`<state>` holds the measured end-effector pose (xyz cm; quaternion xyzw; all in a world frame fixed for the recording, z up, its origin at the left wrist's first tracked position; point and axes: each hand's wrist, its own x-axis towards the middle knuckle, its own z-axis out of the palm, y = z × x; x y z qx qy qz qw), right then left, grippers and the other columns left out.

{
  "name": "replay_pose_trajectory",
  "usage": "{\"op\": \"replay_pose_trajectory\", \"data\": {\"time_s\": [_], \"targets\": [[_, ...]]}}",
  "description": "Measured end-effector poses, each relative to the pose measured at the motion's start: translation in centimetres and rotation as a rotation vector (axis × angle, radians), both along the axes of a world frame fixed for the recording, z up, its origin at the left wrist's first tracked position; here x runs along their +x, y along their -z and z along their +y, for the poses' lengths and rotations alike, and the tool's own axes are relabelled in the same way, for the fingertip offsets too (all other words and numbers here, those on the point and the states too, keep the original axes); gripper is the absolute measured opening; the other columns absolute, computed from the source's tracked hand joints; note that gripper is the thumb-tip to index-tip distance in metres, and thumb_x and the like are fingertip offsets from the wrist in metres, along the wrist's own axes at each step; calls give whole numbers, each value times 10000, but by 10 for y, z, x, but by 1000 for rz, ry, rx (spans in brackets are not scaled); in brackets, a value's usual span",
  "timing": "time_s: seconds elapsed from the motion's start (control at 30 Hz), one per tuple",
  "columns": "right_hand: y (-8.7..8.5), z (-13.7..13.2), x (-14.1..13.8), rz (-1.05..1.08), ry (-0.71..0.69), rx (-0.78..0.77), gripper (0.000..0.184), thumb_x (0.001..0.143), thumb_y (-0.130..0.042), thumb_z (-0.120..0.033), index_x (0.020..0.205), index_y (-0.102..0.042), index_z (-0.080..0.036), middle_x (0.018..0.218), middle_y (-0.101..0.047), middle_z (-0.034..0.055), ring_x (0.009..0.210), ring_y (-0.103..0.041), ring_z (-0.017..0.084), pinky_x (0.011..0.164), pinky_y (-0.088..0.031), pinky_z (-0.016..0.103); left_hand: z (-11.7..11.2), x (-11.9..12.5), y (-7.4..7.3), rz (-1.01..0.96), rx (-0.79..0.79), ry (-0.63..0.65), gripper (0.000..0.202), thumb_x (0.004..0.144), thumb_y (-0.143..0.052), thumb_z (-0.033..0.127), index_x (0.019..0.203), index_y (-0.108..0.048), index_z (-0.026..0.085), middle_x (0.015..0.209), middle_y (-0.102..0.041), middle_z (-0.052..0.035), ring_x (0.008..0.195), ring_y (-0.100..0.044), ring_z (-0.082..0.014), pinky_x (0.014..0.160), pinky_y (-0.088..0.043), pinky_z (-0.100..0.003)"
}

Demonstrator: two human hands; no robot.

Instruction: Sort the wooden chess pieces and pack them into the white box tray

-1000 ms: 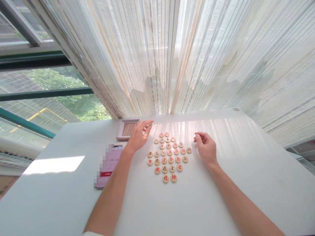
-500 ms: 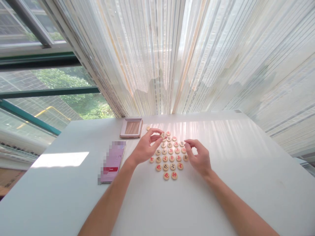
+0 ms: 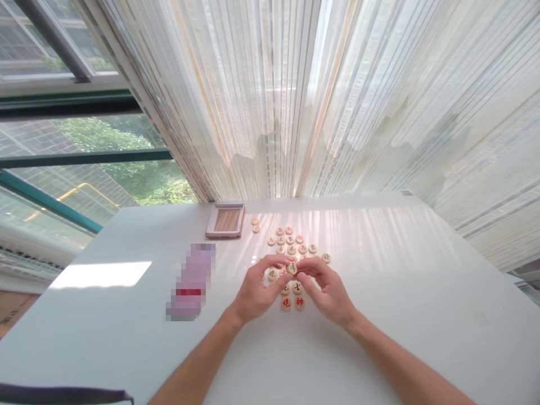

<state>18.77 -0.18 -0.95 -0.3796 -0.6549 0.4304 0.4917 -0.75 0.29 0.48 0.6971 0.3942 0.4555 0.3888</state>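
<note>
A round wooden xiangqi piece [image 3: 292, 268] with a black character is held up over the middle of the layout. My left hand [image 3: 262, 287] pinches it between thumb and fingertips from the left. From the right, the curled fingertips of my right hand [image 3: 327, 289] meet the same piece. Below and around both hands lie flat xiangqi pieces in close rows, marked in red or black, such as a red piece [image 3: 299, 302] at the near end and a black one [image 3: 313, 248] farther off. My hands cover several pieces in the middle rows.
An open shallow box [image 3: 208, 228] stands at the back left of the white table [image 3: 400, 332]. Two blank-looking pieces [image 3: 255, 225] lie beside it. A blurred-out pinkish flat object [image 3: 196, 275] lies to the left. Hanging strip curtains [image 3: 287, 112] border the far edge.
My left hand has brought a piece nearer and to the right. My right hand has moved left from the right edge of the rows to meet it. Pieces at the back left are uncovered.
</note>
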Motion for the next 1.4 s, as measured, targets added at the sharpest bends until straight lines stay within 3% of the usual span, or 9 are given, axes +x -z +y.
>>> {"op": "replay_pose_trajectory", "data": {"time_s": [0.13, 0.43, 0.67, 0.9, 1.4], "targets": [[-1, -3, -3, 63, -21, -72, 118, 963, -618, -317, 1051, -629, -239, 989, -670, 44, 918, -700, 195, 829, -600, 341, -5, 0, 2, 29, 14, -16, 201, 899, -699, 267, 1091, -647, 237, 1167, -716, -67, 1094, -669, -219, 944, -551, -380], [-8, -4, -2, -5, -50, -74, 150, 968, -608, -316, 1096, -638, -244, 1032, -686, 58, 898, -704, 196, 822, -607, 355, -6, -1, 8, 86, 123, -24, 171, 909, -677, 254, 1076, -640, 257, 1149, -730, -66, 1067, -687, -226, 956, -566, -419], [-5, -3, -1, -10, -26, -69, 126, 961, -616, -310, 1059, -638, -233, 998, -684, 54, 894, -707, 198, 826, -608, 354, -4, -3, 11, 121, 153, -51, 271, 891, -706, 258, 1154, -645, 264, 1114, -734, -50, 1014, -690, -212, 885, -572, -372], [-6, -3, -1, -41, -19, -69, 143, 958, -617, -322, 1069, -644, -237, 1006, -694, 63, 887, -705, 203, 806, -616, 352, -2, -5, 9, 145, 174, -54, 243, 894, -706, 256, 1135, -679, 259, 1000, -742, -43, 911, -699, -198, 837, -579, -349], [-7, 1, 5, -195, 45, 110, 161, 970, -551, -252, 1076, -673, -249, 959, -725, 50, 827, -681, 203, 759, -566, 352, -4, -3, 9, 94, 96, -21, 241, 893, -706, 241, 1132, -681, 246, 960, -732, -25, 854, -695, -166, 817, -582, -308]]}}
